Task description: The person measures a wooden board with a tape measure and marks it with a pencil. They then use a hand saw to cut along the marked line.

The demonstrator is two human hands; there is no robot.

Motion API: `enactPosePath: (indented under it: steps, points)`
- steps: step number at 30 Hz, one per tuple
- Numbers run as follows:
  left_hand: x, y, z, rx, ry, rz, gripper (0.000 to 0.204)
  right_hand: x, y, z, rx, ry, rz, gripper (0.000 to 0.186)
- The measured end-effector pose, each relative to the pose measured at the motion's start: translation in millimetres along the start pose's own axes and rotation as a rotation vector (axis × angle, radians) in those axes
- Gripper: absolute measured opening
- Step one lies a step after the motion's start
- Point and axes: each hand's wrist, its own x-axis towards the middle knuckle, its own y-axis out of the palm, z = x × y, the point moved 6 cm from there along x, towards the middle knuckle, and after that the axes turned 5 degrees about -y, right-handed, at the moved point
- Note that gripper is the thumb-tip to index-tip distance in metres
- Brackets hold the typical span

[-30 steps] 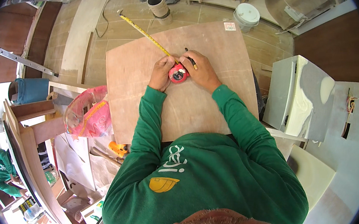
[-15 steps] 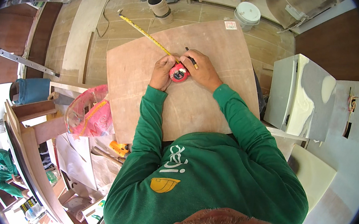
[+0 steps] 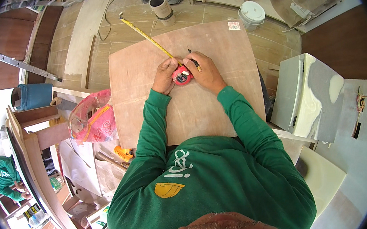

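A red tape measure [image 3: 182, 75] rests on a plywood sheet [image 3: 201, 112], its yellow tape [image 3: 149, 37] stretched toward the far-left edge. The left hand [image 3: 165, 74] presses beside it; the right hand [image 3: 206, 72] grips a pencil [image 3: 194, 62] and touches the case.

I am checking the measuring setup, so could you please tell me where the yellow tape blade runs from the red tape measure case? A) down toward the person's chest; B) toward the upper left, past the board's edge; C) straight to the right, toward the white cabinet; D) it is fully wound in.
B: the yellow blade stretches from the red tape measure case, between the left hand and right hand, up-left over the plywood board edge.
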Motion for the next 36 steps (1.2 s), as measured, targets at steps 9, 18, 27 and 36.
enactPosePath:
  steps: [9, 18, 27, 36]
  points:
    - [0.7, -1.2, 0.9, 0.006, 0.013, 0.014, 0.037, -0.2, -0.3, 1.6, 0.004, -0.002, -0.002, 0.029]
    - [0.2, -1.4, 0.3, 0.012, 0.006, -0.004, 0.035, -0.8, 0.0, 1.0, -0.004, -0.034, -0.011, 0.027]
    - [0.4, -0.4, -0.1, 0.005, 0.007, 0.011, 0.036, -0.1, -1.3, 3.3, 0.013, -0.009, -0.012, 0.029]
    - [-0.1, -0.6, -0.8, 0.024, -0.004, -0.007, 0.037, 0.4, 0.4, 0.6, 0.013, -0.004, -0.014, 0.029]
